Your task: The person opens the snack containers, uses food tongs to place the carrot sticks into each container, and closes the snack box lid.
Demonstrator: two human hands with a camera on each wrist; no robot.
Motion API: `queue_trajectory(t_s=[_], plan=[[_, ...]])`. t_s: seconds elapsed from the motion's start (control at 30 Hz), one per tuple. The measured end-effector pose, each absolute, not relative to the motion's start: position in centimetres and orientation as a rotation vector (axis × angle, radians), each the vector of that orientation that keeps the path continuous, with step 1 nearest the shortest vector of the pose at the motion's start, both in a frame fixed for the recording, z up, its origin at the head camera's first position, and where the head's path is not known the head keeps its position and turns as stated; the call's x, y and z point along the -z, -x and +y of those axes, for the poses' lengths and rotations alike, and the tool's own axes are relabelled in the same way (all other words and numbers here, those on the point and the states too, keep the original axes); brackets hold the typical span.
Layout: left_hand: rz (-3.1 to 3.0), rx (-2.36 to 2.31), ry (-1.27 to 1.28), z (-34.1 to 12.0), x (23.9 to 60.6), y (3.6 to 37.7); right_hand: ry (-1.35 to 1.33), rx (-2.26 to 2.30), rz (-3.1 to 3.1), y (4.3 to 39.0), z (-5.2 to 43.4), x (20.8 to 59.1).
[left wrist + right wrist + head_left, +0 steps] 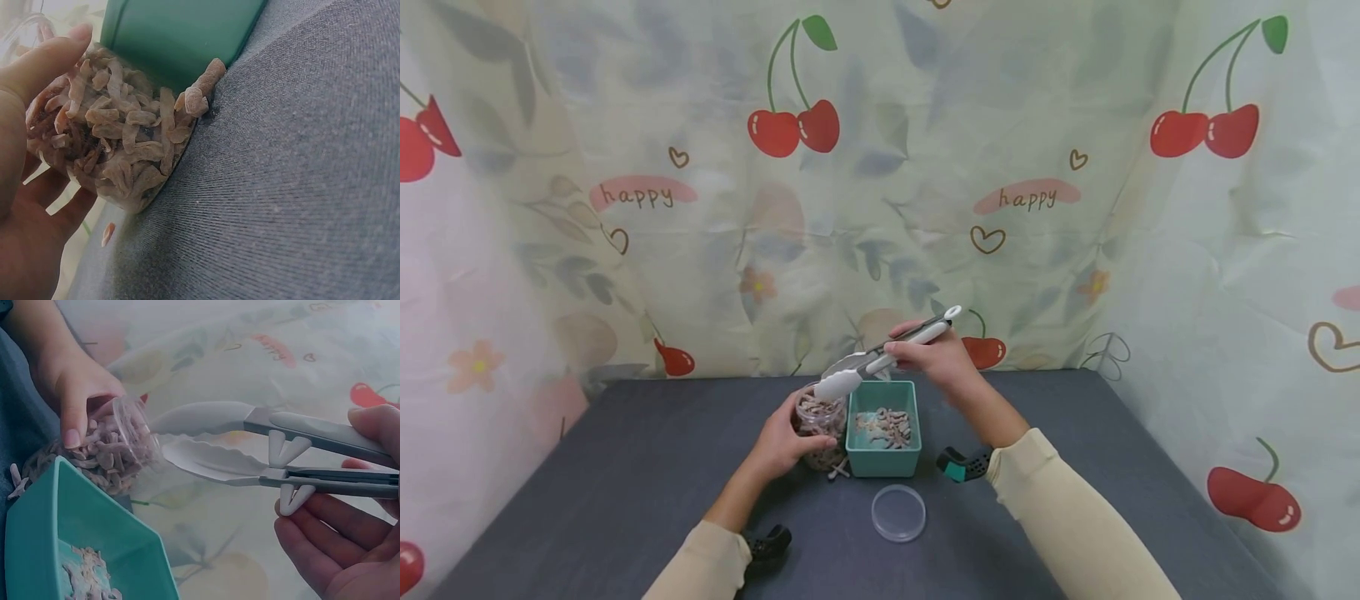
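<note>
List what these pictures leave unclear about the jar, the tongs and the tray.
- Jar: its base is hidden by the left hand in the head view.
- Tongs: handle end is cut off by the right edge in the right wrist view; tips look empty.
- Tray: inside is hidden by its own wall in the left wrist view.
- Pieces in the tray: too small to identify.

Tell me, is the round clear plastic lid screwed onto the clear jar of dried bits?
No, the round clear plastic lid lies flat on the dark table, apart from the clear jar that the left hand holds.
</note>
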State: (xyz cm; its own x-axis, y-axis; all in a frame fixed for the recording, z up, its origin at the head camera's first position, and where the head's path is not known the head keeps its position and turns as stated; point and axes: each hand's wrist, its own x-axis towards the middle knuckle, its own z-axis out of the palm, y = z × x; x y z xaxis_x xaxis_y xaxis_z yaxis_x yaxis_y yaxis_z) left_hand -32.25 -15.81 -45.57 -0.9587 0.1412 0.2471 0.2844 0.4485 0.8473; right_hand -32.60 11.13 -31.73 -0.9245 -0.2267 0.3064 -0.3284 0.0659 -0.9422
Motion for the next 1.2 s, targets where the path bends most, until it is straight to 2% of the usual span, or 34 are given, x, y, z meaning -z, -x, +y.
queue_trajectory(t_s=[0.6,1.2], plan=[[-2.579,1.506,0.368,-16.0,45.7,32.1,-0.524,-2.046,-2.126,32.8,13.9,31.5],[-2.576,1.492,0.368,-15.9,45.6,32.2,-0.616,-1.85,-2.327,33.4,17.6,33.9]])
